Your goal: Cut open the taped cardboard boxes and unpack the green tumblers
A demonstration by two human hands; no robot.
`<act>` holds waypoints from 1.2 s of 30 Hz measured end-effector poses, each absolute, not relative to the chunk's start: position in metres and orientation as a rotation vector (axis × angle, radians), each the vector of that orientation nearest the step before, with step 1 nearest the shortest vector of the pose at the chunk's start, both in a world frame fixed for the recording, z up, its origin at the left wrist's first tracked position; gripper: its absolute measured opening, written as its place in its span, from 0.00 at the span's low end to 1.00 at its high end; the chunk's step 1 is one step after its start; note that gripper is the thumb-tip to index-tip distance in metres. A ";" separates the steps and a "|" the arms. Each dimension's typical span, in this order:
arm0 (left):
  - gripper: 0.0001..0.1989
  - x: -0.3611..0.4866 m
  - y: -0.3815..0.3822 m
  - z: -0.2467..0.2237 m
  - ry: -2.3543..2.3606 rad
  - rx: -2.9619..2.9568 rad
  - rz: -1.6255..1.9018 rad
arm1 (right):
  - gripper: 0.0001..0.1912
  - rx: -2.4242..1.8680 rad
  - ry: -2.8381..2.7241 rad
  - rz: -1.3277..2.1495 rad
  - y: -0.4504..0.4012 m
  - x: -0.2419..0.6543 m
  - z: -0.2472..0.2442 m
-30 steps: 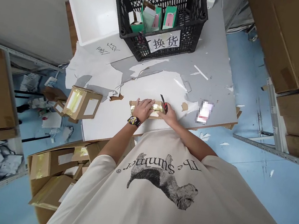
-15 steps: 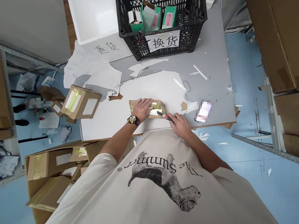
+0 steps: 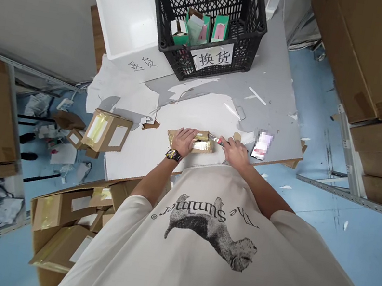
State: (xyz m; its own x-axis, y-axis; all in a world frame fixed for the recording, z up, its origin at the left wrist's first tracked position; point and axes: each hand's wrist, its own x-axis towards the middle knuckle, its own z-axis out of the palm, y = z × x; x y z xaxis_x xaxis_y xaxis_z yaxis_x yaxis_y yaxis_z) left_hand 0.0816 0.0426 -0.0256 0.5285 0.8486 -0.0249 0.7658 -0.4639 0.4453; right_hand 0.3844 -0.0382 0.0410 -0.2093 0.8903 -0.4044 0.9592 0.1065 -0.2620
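Note:
A small cardboard box [image 3: 206, 146] wrapped in shiny tape lies at the near side of the table. My left hand [image 3: 184, 142], with a watch on its wrist, grips the box across its left part, fingers over the top. In my right hand [image 3: 236, 154] is a utility knife [image 3: 217, 140] with a red and dark handle. Its blade points left and meets the box at its upper right edge. My fingers partly hide the handle.
A phone [image 3: 261, 144] lies right of my right hand. A black crate [image 3: 204, 62] with green boxes and a white bin [image 3: 127, 20] stand at the back. A taped carton [image 3: 108, 131] sits at the table's left edge, above a large carton of boxes [image 3: 63, 224]. Paper scraps lie about.
The knife has moved from the box's near right side to its far right edge, its blade turned. The box's taped side shows more. My left hand stays on it.

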 end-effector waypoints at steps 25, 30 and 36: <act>0.22 0.096 0.007 -0.006 1.267 2.309 0.119 | 0.32 2.295 2.032 -1.717 0.050 0.343 -0.011; 0.34 0.112 0.003 -0.001 1.345 2.289 0.045 | 0.29 2.201 2.115 -1.522 0.065 0.339 -0.021; 0.27 0.133 0.024 0.003 1.468 2.058 -0.016 | 0.16 2.271 1.971 -1.772 0.068 0.339 -0.030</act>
